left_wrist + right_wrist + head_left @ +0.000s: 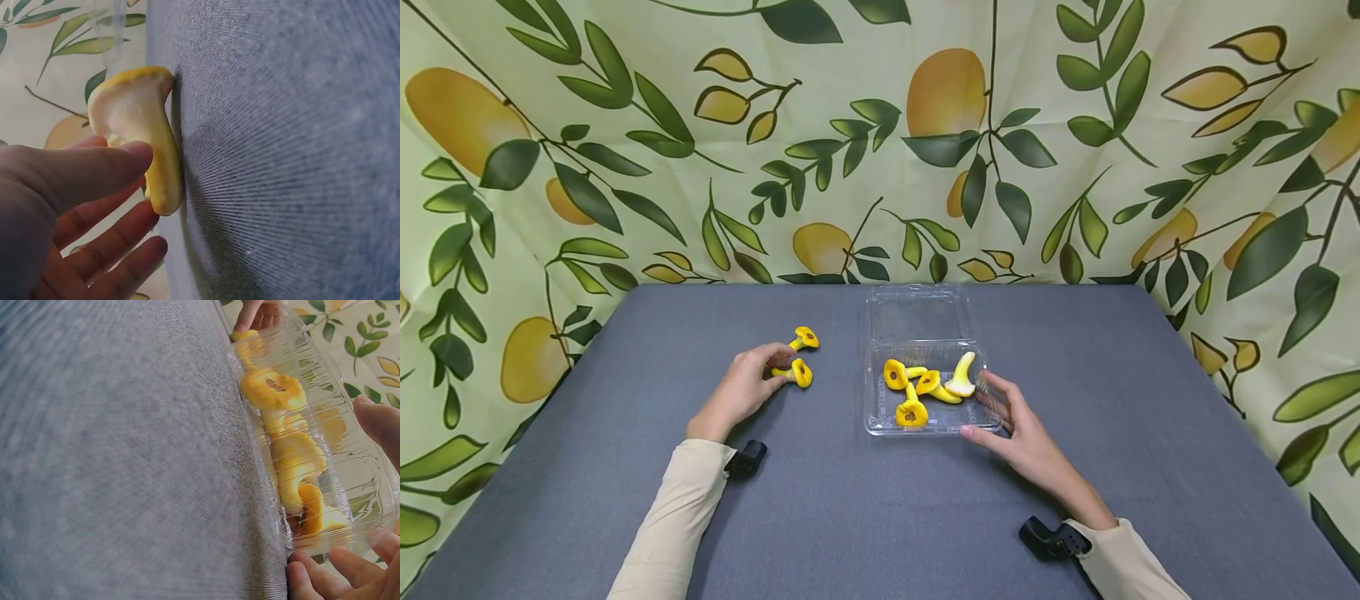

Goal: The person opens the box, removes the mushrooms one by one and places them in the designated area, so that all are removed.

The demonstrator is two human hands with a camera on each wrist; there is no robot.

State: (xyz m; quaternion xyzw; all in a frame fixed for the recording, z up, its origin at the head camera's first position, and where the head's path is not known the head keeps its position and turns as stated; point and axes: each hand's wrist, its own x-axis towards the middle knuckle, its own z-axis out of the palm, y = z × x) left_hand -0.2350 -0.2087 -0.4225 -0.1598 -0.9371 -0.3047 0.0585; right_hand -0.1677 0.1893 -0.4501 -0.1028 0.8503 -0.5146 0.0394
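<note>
Thumb and fingertips of my left hand (747, 385) pinch the stem of a yellow chanterelle mushroom (802, 373), which lies on its side at the cloth. In the left wrist view the mushroom (140, 119) shows its pale underside, the thumb across its stem. Just behind it is a second chanterelle (806, 337), its stem partly hidden by the fingers. My right hand (1026, 433) holds a clear plastic clamshell box (880, 421) at its right side, thumb at the front corner and fingers along the side wall. Several chanterelles (912, 413) lie inside the box.
The box's lid (917, 315) is folded back, lying away from me. A grey cloth (850, 517) covers the table. Behind and beside it hangs a curtain (865, 75) printed with leaves and fruit.
</note>
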